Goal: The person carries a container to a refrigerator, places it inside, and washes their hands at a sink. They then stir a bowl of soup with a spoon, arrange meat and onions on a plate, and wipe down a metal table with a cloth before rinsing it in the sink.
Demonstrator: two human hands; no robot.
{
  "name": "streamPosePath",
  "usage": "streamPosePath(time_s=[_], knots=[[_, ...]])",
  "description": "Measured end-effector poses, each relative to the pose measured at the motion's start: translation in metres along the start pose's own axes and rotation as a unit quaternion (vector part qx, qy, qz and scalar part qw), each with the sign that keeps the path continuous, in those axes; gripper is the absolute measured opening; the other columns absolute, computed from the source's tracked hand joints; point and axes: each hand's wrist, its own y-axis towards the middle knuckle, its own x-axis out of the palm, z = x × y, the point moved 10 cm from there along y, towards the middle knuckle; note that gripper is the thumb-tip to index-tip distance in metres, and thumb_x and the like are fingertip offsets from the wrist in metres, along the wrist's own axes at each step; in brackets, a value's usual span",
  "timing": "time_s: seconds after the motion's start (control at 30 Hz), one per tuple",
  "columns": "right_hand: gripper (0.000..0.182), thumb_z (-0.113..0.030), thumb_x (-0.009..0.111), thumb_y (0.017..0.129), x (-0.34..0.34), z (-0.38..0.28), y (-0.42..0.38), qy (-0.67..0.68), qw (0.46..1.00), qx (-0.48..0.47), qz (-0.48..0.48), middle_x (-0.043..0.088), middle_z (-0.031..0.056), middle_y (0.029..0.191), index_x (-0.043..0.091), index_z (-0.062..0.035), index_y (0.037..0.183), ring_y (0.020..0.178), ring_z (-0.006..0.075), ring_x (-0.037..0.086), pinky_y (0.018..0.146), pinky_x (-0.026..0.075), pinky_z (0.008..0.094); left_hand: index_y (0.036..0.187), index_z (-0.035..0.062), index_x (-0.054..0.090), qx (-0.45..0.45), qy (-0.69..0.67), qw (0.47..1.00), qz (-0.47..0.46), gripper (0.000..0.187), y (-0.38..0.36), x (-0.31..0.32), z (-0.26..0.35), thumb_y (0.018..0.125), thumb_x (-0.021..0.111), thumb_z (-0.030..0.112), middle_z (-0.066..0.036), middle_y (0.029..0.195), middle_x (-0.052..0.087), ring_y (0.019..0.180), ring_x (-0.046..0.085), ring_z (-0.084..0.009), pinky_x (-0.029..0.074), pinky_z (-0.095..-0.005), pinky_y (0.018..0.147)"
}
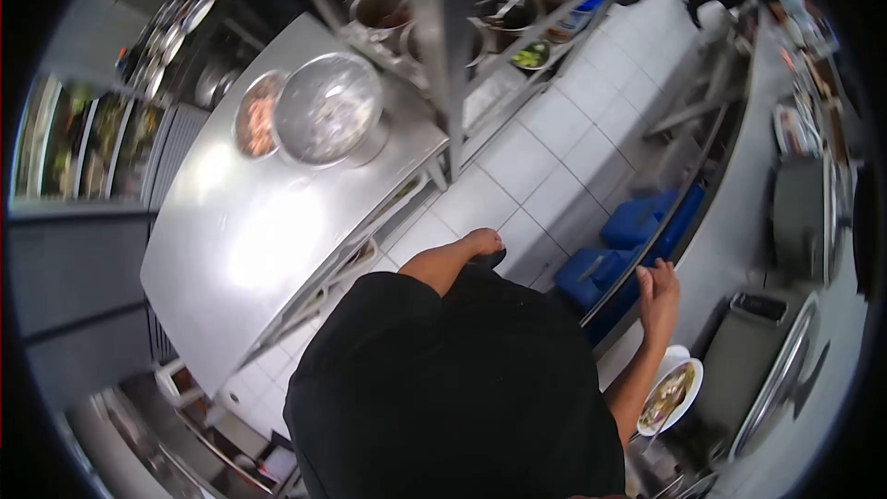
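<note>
1. Head view looked steeply down; the person's black shirt (453, 388) filled the lower middle.
2. Right hand (658, 296) rested on the edge of the right-hand steel counter (739, 222), fingers (654, 270) held loosely together and extended, clamped on nothing visible.
3. Just below that hand, near the forearm, a white plate of food (672, 395) sat on the same counter. Contents yellowish-brown; could not tell the dish.
4. Blue plastic crates (628, 240) sat under the counter edge, just left of the right hand.
5. What appeared to be the left hand (482, 242) hung low in front of the body over the white tiled floor (545, 166). Fingers curled inward; could not tell whether they held anything.
6. Left-hand steel counter (240, 231) carried a large covered metal bowl (328, 111), with a smaller bowl of reddish food (257, 116) touching its left side.
7. A shelf rack with several metal pots (383, 7) stood beyond the bowls.
</note>
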Motion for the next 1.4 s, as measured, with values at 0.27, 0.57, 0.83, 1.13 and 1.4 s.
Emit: streamPosePath(time_s=[0.27,0.57,0.83,1.13,1.4], knots=[[0.02,-0.034,0.064,0.089,0.07,0.049,0.047,-0.251,0.965,0.023,-0.073,0.072,-0.004,0.109,0.073,-0.0211,0.101,0.128,0.0252,0.053,0.11,0.017,0.0673,0.095,0.0062,0.074,-0.06,-0.036,0.991,0.117,0.037,-0.066,-0.047,-0.07,0.088,0.057,0.038,-0.018,0.104,0.07,0.097,0.065,-0.0369,0.051,-0.0491,0.084],[0.025,-0.038,0.06,0.092,0.074,0.07,0.056,-0.216,0.973,0.065,-0.046,0.072,-0.0022,0.111,0.073,-0.0241,0.108,0.124,0.0226,0.057,0.112,0.014,0.0665,0.099,0.0057,0.073,-0.117,-0.052,0.981,0.144,0.039,-0.102,-0.062,-0.094,0.089,0.058,0.04,-0.019,0.102,0.07,0.099,0.065,-0.0363,0.05,-0.0459,0.088],[0.048,-0.051,0.049,0.093,0.072,0.097,0.113,-0.144,0.974,0.156,-0.076,0.069,0.0082,0.119,0.065,-0.018,0.124,0.113,0.0337,0.063,0.107,0.003,0.0735,0.095,0.0048,0.072,-0.109,-0.186,0.956,0.201,0.039,-0.1,-0.094,-0.077,0.088,0.059,0.041,-0.018,0.092,0.071,0.089,0.067,-0.0335,0.051,-0.0451,0.08],[0.03,-0.036,0.066,0.09,0.021,0.147,0.193,0.166,0.969,0.158,0.092,0.073,0.0112,0.093,0.074,-0.0103,0.103,0.085,0.0286,0.067,0.087,0.047,0.0365,0.088,0.0027,0.069,-0.104,-0.05,0.992,0.055,0.04,-0.048,-0.075,-0.101,0.091,0.055,0.04,-0.019,0.078,0.067,0.047,0.059,-0.0279,0.049,-0.0414,0.05],[0.048,-0.03,0.069,0.088,0.003,0.178,0.294,0.168,0.974,0.0,0.152,0.057,0.0193,0.132,0.059,-0.0105,0.131,0.126,0.0338,0.051,0.107,0.039,0.0412,0.105,0.005,0.07,-0.071,-0.069,0.982,0.163,0.039,0.054,-0.179,0.037,0.088,0.066,0.04,-0.016,0.1,0.07,0.092,0.065,-0.0275,0.05,-0.039,0.083]])
